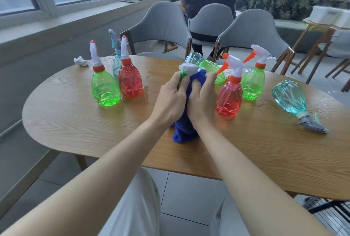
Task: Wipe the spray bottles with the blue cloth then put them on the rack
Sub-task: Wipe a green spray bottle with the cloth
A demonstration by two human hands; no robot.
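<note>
Two hands held one spray bottle (189, 68) above the middle of the table (75, 122). The bottle was see-through green with a white top. The left hand (170, 101) gripped its neck tight. The right hand (203, 101) curled round the blue cloth (184, 127), which wrapped the bottle's belly and hung down toward the table.

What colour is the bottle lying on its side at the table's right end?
The lying bottle is clear teal, seen in the head view.
</note>
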